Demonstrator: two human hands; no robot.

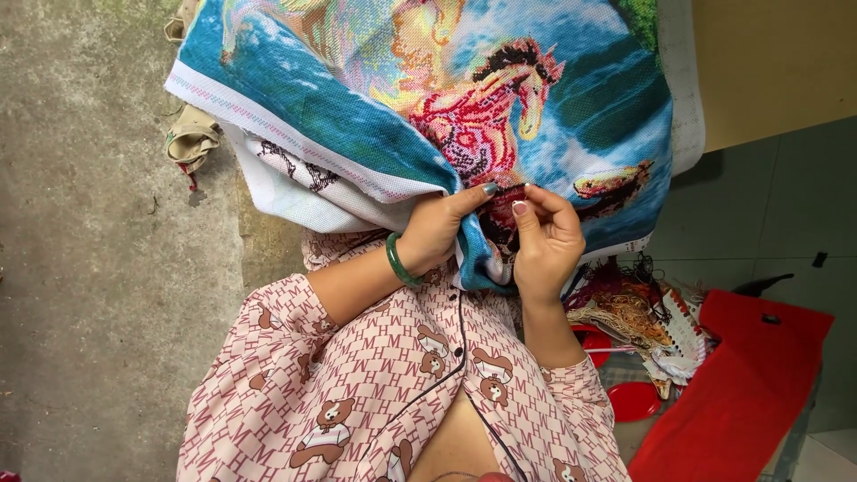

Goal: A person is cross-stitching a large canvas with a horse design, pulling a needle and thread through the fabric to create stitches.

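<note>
Mid-stitch: the left hand (439,234) grips the folded cross-stitch canvas (464,98) on the lap, while the right hand (546,236) pinches a barely visible needle against it; pulling through likely follows.

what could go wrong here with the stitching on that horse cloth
The right hand pinches at the embroidered cloth close to the left hand thumb, so a prick seems possible. The cloth is bunched in the left grip, which may pucker stitches. Loose threads beside the lap could tangle.
</note>
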